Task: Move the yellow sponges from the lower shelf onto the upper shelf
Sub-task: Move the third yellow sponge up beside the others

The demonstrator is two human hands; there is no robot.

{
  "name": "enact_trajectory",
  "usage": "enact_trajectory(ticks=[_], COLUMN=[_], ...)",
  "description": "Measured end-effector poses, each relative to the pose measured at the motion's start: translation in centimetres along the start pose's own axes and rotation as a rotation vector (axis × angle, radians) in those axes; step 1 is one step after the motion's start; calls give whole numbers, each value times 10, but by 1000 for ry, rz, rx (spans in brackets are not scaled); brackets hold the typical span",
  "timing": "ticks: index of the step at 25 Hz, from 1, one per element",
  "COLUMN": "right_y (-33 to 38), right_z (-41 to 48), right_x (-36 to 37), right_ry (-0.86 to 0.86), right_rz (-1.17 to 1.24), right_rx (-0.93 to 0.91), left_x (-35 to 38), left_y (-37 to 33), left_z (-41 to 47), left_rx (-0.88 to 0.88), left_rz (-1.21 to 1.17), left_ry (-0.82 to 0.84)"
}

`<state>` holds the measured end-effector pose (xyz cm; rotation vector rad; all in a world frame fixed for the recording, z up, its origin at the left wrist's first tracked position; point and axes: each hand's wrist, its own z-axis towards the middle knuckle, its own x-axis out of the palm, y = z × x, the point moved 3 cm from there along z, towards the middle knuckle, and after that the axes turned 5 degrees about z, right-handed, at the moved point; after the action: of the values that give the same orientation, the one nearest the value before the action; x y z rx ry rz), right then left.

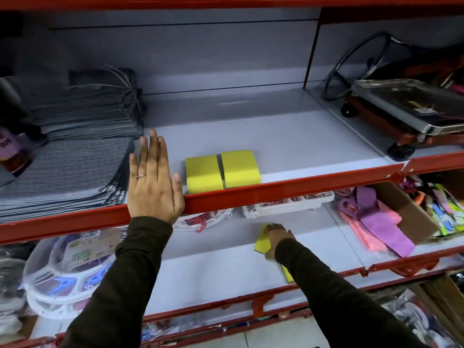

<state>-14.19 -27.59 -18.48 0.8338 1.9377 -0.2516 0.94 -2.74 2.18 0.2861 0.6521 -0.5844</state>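
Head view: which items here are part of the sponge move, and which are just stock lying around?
Job: two sponges on the upper shelf; sponge under the right hand; another sponge on the lower shelf; left hand.

Lying about: cloths, trolley, ribbons, tray.

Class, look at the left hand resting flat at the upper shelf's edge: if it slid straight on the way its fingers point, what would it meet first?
Probably nothing at first: the left hand points along bare upper shelf between the striped cloths and yellow sponges, then the back panel; depth is uncertain.
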Motion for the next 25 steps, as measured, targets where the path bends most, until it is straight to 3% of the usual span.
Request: enact_trajectory(ticks=[8, 16, 20, 23, 25], right_y=[27, 71, 70, 60, 58], right_z=[-45, -170, -222, -203, -172], right_x=[-15, -123, -203, -253, -271], right_ry=[-93, 13, -216, -393, -417], right_rz=[31, 5, 36, 35, -5], right_rx=[-121, -366, -469, -399, -321], left_x=[0, -4, -4, -3, -4], left_y=[0, -1, -1, -2, -2], left_z=[-1, -2, -2, -1, -1], left_rx=[1, -13, -17, -11, -10], left_rz=[8, 1, -1, 1, -1], left_ry=[7, 16, 12, 5, -1])
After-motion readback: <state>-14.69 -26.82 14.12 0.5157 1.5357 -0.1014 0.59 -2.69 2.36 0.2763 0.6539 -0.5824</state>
